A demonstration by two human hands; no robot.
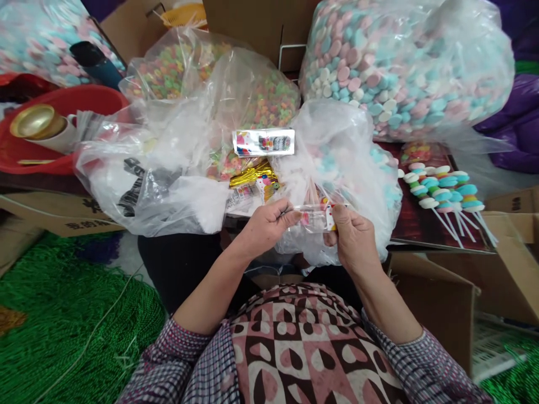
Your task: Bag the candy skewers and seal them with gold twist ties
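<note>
**Two hands pinch a small clear packet in front of a heap of candy bags**

The landmark is the small clear packet [314, 217], held at the middle of the view just above the person's lap. Everything else is placed from it.

Far to its left sits a red basin [63, 132] holding a gold-lidded jar [36, 122]. Below the basin, a cardboard box [50, 213] with printed characters lies flat, and a mass of green cord [63, 314] covers the floor to the lower left of the packet.

Just left of the packet and a little behind it slumps a crumpled clear bag [155, 179] with black print. Behind that, a bag of small multicoloured candies [261, 101] stands open.

The left hand [265, 224] grips the packet's left end, thumb and fingers closed on the film. Directly behind the packet lie a gold foil strip [252, 175] and, further back, a white printed label [264, 142]. The packet itself shows red and yellow printing and touches both hands, hanging free of any surface.

The right hand [353, 235] clamps the packet's right end between thumb and curled fingers. Behind this hand billows a thin plastic bag [349, 163] with pale candy inside.

Up and right of the packet rises a big bag of pink, blue and white discs [404, 62]. To the packet's right, well apart, a row of candy skewers [442, 191] lies on a dark red surface [416, 224], sticks pointing down-right. Lower right stands an open carton [442, 303].
</note>
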